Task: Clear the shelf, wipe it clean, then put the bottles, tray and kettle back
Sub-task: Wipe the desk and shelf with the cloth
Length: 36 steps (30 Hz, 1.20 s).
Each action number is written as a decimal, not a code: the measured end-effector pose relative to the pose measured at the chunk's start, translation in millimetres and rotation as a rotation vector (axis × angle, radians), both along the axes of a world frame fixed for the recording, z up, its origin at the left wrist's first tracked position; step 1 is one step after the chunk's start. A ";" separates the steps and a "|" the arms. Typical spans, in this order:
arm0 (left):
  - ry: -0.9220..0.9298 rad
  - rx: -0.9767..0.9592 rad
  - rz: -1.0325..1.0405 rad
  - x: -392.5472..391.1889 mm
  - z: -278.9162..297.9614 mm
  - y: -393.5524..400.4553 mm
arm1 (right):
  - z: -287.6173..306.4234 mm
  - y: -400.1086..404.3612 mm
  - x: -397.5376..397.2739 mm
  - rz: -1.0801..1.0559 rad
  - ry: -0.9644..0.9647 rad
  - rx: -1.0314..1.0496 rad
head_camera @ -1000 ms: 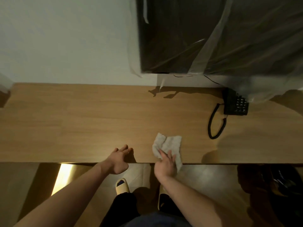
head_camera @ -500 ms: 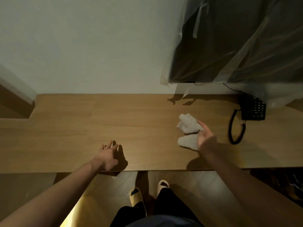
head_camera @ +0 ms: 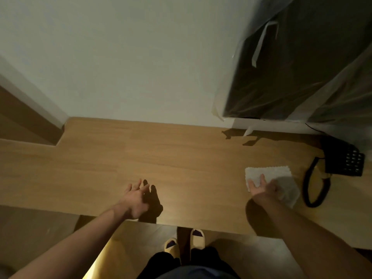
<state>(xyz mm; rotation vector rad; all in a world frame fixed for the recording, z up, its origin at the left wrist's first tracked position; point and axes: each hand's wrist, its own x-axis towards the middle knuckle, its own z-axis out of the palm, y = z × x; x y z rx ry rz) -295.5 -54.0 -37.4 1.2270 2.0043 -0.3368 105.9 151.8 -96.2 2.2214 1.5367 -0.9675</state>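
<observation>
Shelf of pale wood (head_camera: 181,162), bare along the wall: your white textured cloth (head_camera: 269,178), bunched half a second ago, now lies spread flat near the black corded telephone (head_camera: 344,160). Your right hand (head_camera: 261,188) presses it, fingers straight. Your left hand (head_camera: 136,198) hovers, fingers spread, near the front edge.

Matt wood shelf (head_camera: 181,158), nubbly cloth (head_camera: 269,174)
</observation>
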 end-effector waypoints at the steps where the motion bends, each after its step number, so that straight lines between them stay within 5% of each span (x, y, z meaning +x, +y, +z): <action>1: 0.006 -0.013 0.017 1.1 1.9 1.6 | -4.4 -1.6 -5.5 0.036 -0.026 -0.002; 5: 0.012 -0.033 0.056 8.0 0.8 7.5 | -5.0 -44.9 -60.3 0.231 -0.069 0.090; 10: -0.010 -0.036 0.032 17.5 -3.5 22.3 | 1.8 -114.4 -119.1 0.706 0.301 0.256; 13: -0.020 -0.022 0.062 13.5 -5.2 26.0 | 12.1 -106.1 -125.8 0.657 0.515 0.305; 17: -0.012 -0.024 0.084 -3.9 -1.0 21.3 | 26.8 -53.8 -93.3 0.440 0.575 0.531; 20: 0.007 -0.041 0.104 -25.0 -1.0 10.7 | 21.7 -16.0 -60.3 0.320 0.458 0.530; 26: 0.033 -0.099 0.163 -90.4 -10.0 -23.7 | -15.8 -12.0 -46.4 0.261 -0.054 0.173; 30: 0.015 -0.075 0.184 -137.6 -9.6 -47.8 | -15.6 -39.4 -130.2 0.031 -0.074 0.133; 36: -0.048 0.016 0.185 -219.6 -11.6 -87.0 | -10.7 -98.0 -316.3 0.168 -0.082 0.164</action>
